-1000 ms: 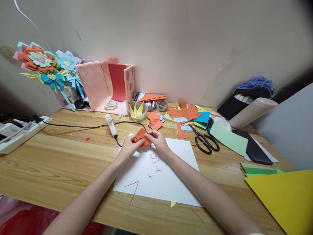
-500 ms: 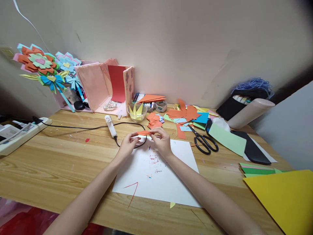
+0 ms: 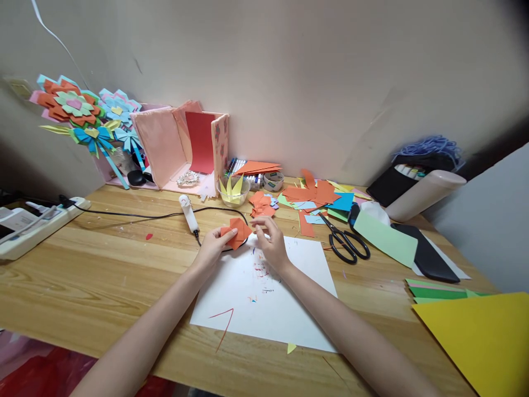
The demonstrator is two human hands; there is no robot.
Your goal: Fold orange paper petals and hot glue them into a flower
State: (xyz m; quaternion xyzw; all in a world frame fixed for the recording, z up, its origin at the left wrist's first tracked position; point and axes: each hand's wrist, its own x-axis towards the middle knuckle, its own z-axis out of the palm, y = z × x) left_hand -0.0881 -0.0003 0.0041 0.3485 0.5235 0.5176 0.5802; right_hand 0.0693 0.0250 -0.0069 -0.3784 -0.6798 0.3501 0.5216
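Note:
My left hand (image 3: 212, 246) is closed on a folded orange paper piece (image 3: 237, 234), with the thumb across its front and its creased face turned toward me. Just right of the paper's pointed end is my right hand (image 3: 269, 241), its thumb and fingers apart and slightly bent, apparently holding nothing. Below both hands lies a white sheet (image 3: 289, 300) covered in small coloured marks. Beyond them sit a pile of orange paper pieces (image 3: 262, 204) and a clear bowl (image 3: 233, 198) with yellow paper points in it.
Black-handled scissors (image 3: 349, 245) lie right of the white sheet. A white glue gun (image 3: 189, 214) stands on the left, its black cord looping behind my hands. Paper scraps (image 3: 312, 194) spread along the wall. Yellow paper (image 3: 479, 336) covers the right front corner.
The orange paper has turned from edge-on to face me. My right hand has let go of it and its fingers have spread; my left hand keeps hold.

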